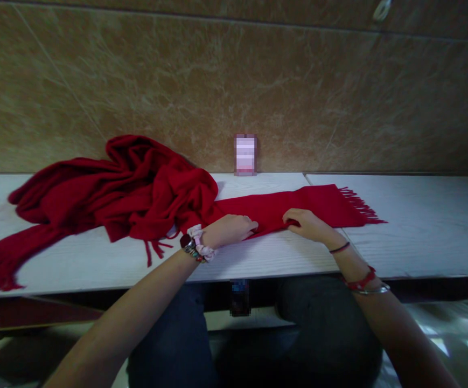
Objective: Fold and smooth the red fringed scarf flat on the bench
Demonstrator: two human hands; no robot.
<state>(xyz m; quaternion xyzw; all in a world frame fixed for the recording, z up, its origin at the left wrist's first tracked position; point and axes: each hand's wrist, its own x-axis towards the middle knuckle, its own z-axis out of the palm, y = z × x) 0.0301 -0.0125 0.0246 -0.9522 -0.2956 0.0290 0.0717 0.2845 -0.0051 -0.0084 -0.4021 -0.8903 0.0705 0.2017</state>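
A red scarf [266,207] with fringed ends lies along the white tabletop. Its right part is flat and narrow, with the fringe spread toward the right. To the left the cloth is heaped in loose folds, and a fringed end hangs over the front edge. My left hand [234,229] is closed at the near edge of the flat part, fingertips pinching the cloth. A little to the right, my right hand [304,223] also pinches that near edge between thumb and fingers.
The white table [411,226] is a narrow surface set against a brown marbled wall [201,81]. A small blurred pinkish object [245,155] stands by the wall. Below the table's front edge are my legs [326,323].
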